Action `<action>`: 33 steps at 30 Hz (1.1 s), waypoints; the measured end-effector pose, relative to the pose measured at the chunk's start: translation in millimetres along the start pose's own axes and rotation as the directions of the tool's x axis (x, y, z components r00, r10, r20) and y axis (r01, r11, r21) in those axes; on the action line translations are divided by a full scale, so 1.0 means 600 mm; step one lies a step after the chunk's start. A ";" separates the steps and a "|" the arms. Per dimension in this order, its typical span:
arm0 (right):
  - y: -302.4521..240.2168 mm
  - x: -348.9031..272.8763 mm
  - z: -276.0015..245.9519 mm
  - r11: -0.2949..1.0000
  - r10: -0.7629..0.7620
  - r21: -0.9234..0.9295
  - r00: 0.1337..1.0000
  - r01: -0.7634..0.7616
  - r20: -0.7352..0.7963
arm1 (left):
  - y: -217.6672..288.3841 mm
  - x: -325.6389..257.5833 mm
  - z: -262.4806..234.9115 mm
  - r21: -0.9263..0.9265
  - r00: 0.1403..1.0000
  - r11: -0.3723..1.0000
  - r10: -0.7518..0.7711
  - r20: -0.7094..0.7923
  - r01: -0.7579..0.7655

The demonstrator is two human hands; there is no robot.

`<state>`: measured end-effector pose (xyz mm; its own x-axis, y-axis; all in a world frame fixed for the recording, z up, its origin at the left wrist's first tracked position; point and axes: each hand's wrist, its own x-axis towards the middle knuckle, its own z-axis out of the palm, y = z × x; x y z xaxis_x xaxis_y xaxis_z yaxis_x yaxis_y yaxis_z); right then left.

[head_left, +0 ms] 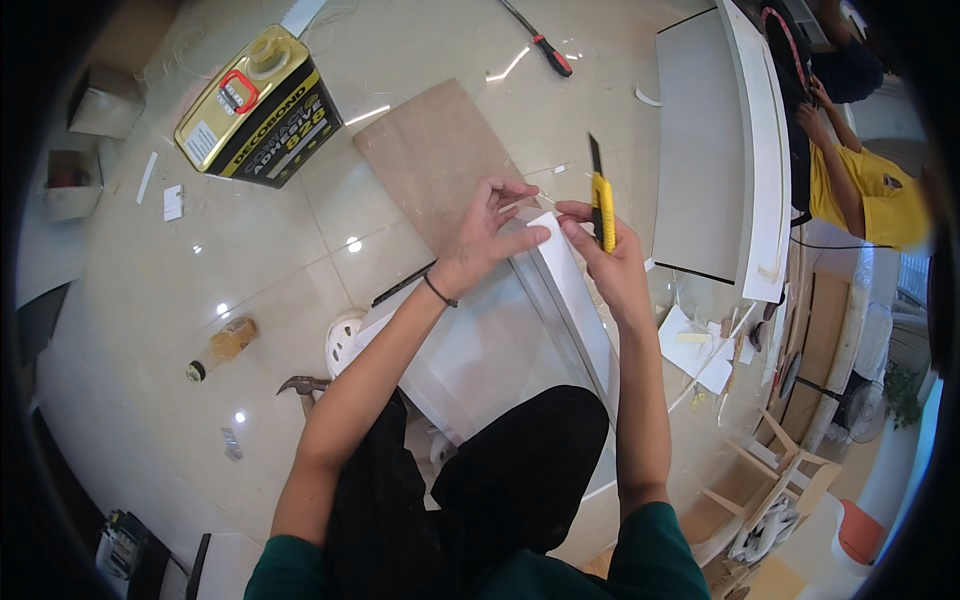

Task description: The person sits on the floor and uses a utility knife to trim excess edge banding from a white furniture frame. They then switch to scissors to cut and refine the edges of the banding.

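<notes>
A white box-like frame (pixel 568 270) of boards rests between my legs, its corner pointing away from me. My left hand (pixel 482 238) is at that corner, thumb on the white edge and fingers curled around the far side. In my right hand (pixel 612 268) is a yellow and black utility knife (pixel 603 210), held upright with its dark blade out and pointing away. The thumb and forefinger of this hand also meet the corner's right side. Whether a thin strip lies between the fingertips is too small to tell.
Beyond lie a brown board (pixel 430 150), a black and gold adhesive can (pixel 265 110) and a screwdriver (pixel 550 55). At left are a bottle (pixel 228 345) and a hammer (pixel 303 385). A white cabinet panel (pixel 700 150) stands right, near a person in yellow (pixel 870 195). Offcuts (pixel 695 350) litter the floor.
</notes>
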<state>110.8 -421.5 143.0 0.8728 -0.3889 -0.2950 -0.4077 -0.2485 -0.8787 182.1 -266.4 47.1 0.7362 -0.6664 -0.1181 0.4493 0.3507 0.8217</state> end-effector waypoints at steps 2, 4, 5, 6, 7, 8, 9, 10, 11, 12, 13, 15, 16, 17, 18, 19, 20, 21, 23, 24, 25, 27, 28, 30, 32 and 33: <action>-0.013 0.016 -0.001 0.999 0.037 0.018 0.993 -0.039 0.111 | 0.000 -0.010 -0.006 0.000 1.000 1.000 -0.022 -0.001 0.022; -0.020 0.029 -0.008 0.998 0.052 -0.028 0.982 -0.048 0.179 | 0.004 -0.021 -0.013 -0.001 0.994 0.995 -0.102 0.035 0.102; -0.021 0.036 -0.012 0.998 0.064 -0.040 0.974 -0.057 0.215 | 0.008 -0.027 -0.016 -0.001 0.993 0.994 -0.110 0.036 0.110; -0.022 0.043 -0.016 0.996 0.082 -0.036 0.964 -0.076 0.252 | 0.012 -0.033 -0.019 -0.002 0.991 0.992 -0.128 0.028 0.129; -0.019 0.050 -0.016 0.997 0.072 -0.027 0.958 -0.067 0.276 | 0.016 -0.037 -0.023 -0.001 0.989 0.990 -0.143 0.028 0.143; -0.017 0.057 -0.017 0.998 0.066 -0.012 0.951 -0.065 0.302 | 0.021 -0.039 -0.028 0.001 0.988 0.988 -0.152 0.034 0.152; -0.013 0.063 -0.014 0.999 0.034 0.007 0.949 -0.039 0.314 | 0.025 -0.041 -0.032 0.001 0.986 0.987 -0.159 0.047 0.159; -0.010 0.065 -0.012 1.000 0.009 0.022 0.945 -0.017 0.326 | 0.029 -0.041 -0.036 -0.004 0.984 0.986 -0.168 0.061 0.168; -0.007 0.064 -0.009 1.000 0.017 0.014 0.942 -0.023 0.336 | 0.031 -0.041 -0.039 0.034 0.984 0.986 -0.164 0.065 0.162; -0.006 0.063 -0.007 1.000 0.020 0.002 0.938 -0.022 0.346 | 0.033 -0.037 -0.042 0.071 0.986 0.987 -0.152 0.070 0.147; -0.003 0.060 -0.004 1.000 0.000 -0.005 0.937 0.002 0.349 | 0.033 -0.033 -0.043 0.116 0.988 0.984 -0.146 0.059 0.138; 0.001 0.051 0.002 0.999 0.012 0.033 0.961 -0.022 0.277 | 0.033 -0.026 -0.037 0.176 0.992 0.984 -0.051 0.113 0.031; 0.005 0.046 0.005 0.998 0.006 0.054 0.973 -0.019 0.233 | 0.031 -0.022 -0.031 0.209 0.991 0.978 -0.007 0.137 -0.022; 0.009 0.040 0.007 0.995 -0.001 0.095 0.981 -0.018 0.194 | 0.029 -0.020 -0.025 0.212 0.990 0.976 0.025 0.140 -0.054; 0.015 0.037 0.012 0.989 -0.015 0.147 0.988 -0.008 0.152 | 0.027 -0.019 -0.018 0.217 0.988 0.972 0.058 0.142 -0.088; 0.023 0.036 0.018 0.975 -0.043 0.221 0.993 0.018 0.110 | 0.025 -0.019 -0.011 0.224 0.985 0.967 0.089 0.144 -0.121; 0.030 0.036 0.022 0.957 -0.040 0.288 0.997 0.018 0.072 | 0.022 -0.021 -0.004 0.221 0.986 0.966 0.109 0.126 -0.135; 0.037 0.039 0.025 0.959 -0.162 0.247 0.984 0.141 0.067 | 0.018 -0.022 0.004 0.219 0.986 0.964 0.129 0.109 -0.150; 0.047 0.044 0.028 0.931 -0.344 0.157 0.936 0.330 0.070 | 0.009 -0.028 0.020 0.239 0.988 0.958 0.150 0.040 -0.155; 0.050 0.043 0.026 0.948 -0.293 0.159 0.950 0.275 0.109 | 0.003 -0.029 0.028 0.260 0.988 0.954 0.157 -0.010 -0.149; 0.051 0.042 0.024 0.960 -0.249 0.164 0.959 0.226 0.135 | -0.003 -0.030 0.033 0.281 0.986 0.949 0.161 -0.049 -0.141; 0.050 0.038 0.021 0.970 -0.196 0.178 0.966 0.166 0.167 | -0.014 -0.031 0.041 0.273 0.978 0.949 0.189 -0.092 -0.158; 0.048 0.037 0.020 0.970 -0.189 0.187 0.966 0.156 0.174 | -0.018 -0.032 0.045 0.266 0.974 0.951 0.195 -0.114 -0.160; 0.044 0.037 0.017 0.971 -0.169 0.201 0.967 0.130 0.191 | -0.026 -0.031 0.050 0.266 0.965 0.947 0.225 -0.138 -0.183; 0.042 0.040 0.018 0.972 -0.137 0.217 0.968 0.090 0.212 | -0.030 -0.030 0.053 0.276 0.949 0.938 0.264 -0.170 -0.211; 0.042 0.042 0.021 0.968 -0.175 0.217 0.962 0.129 0.210 | -0.031 -0.029 0.054 0.287 0.937 0.929 0.294 -0.189 -0.233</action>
<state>125.6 -426.4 108.9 0.9673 -0.1447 -0.2084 -0.2236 -0.0979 -0.9698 144.3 -282.5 52.1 0.9174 -0.3972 0.0253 0.1004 0.2925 0.9510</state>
